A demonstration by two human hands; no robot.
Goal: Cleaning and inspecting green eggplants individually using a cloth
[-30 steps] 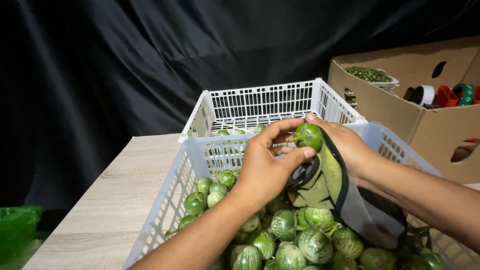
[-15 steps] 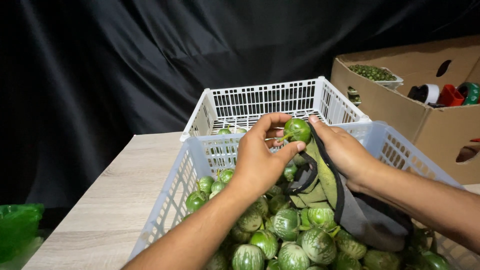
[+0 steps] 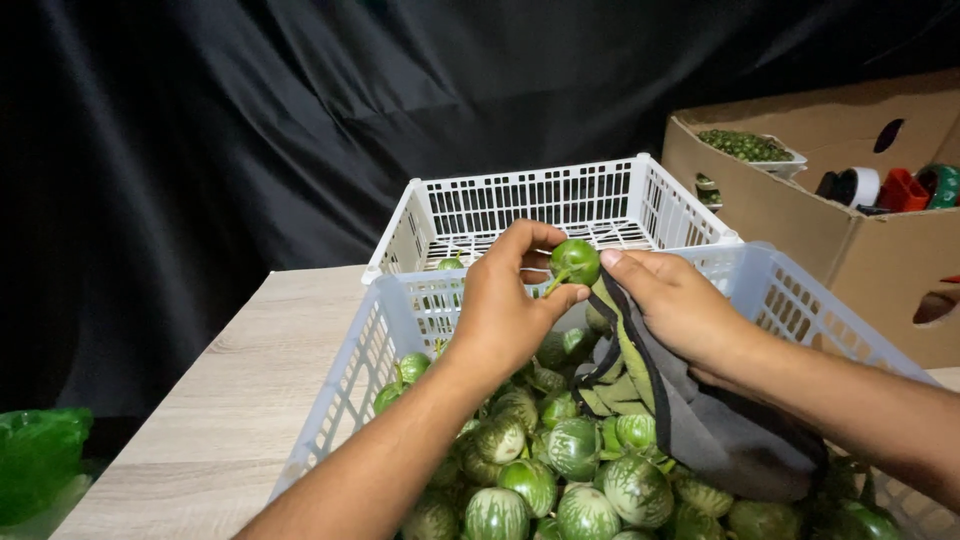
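The left hand holds a small round green eggplant above the near basket. The grip is narrow: thumb and fingers pinch the fruit and its short stem from the left. The eggplant sits over the far rim of the near basket, at the centre of the scene, clear of the pile below.

The right hand lies just right of the eggplant. Its fingertips touch the fruit on the right side. The same hand is closed on a dark grey cloth with green edging, which drapes from the palm down onto the pile.

The near basket is white slotted plastic. It is filled with small round eggplants, green with pale stripes. The cloth covers part of the right side of the pile.

A second white basket stands directly behind the near basket, touching or almost touching it. A few green eggplants show at its floor; the count cannot be told.

Both baskets rest on a light wood-grain desk.

At the far right stands an open cardboard box. It contains a tray of small green items and rolls of tape.

A green plastic bag lies at the near left, off the desk edge. A black curtain fills the background.
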